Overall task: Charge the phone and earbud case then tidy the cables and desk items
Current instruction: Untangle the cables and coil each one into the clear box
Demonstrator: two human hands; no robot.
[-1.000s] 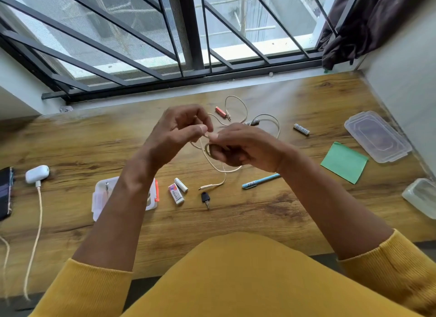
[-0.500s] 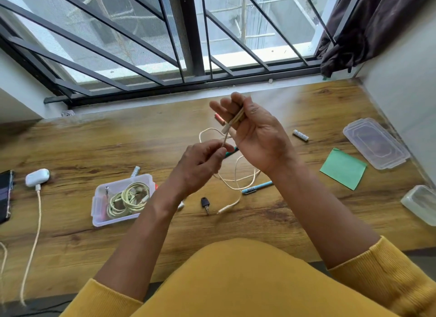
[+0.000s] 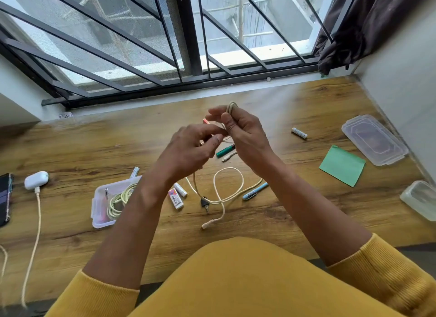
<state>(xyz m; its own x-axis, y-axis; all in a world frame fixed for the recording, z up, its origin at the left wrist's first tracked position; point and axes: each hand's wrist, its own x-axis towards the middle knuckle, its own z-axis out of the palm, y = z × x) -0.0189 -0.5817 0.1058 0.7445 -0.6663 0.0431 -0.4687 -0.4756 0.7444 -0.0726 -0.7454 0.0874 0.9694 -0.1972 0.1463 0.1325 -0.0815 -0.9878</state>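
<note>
Above the middle of the wooden desk (image 3: 70, 151), my right hand (image 3: 245, 137) grips a small folded coil of a cream cable (image 3: 230, 182). My left hand (image 3: 193, 146) pinches the same cable just left of it. The cable's slack hangs to the desk in a loop, its plug end lying near the front. At the far left a white earbud case (image 3: 36, 180) has a cream cable plugged into it, and a phone (image 3: 5, 198) lies at the desk's left edge. A clear box (image 3: 100, 203) left of centre holds another coiled cable.
Around the loop lie a blue pen (image 3: 256, 191), a green marker (image 3: 225, 150), an eraser (image 3: 175, 198), small batteries (image 3: 299, 133) and a black key (image 3: 204, 203). A green sticky pad (image 3: 342, 164), a clear lid (image 3: 375, 139) and another clear container (image 3: 420, 198) sit at right. A barred window runs along the back.
My right hand has closed on several folded turns of the cream cable and my left hand has risen close beside it. More slack now lies in a loop on the desk.
</note>
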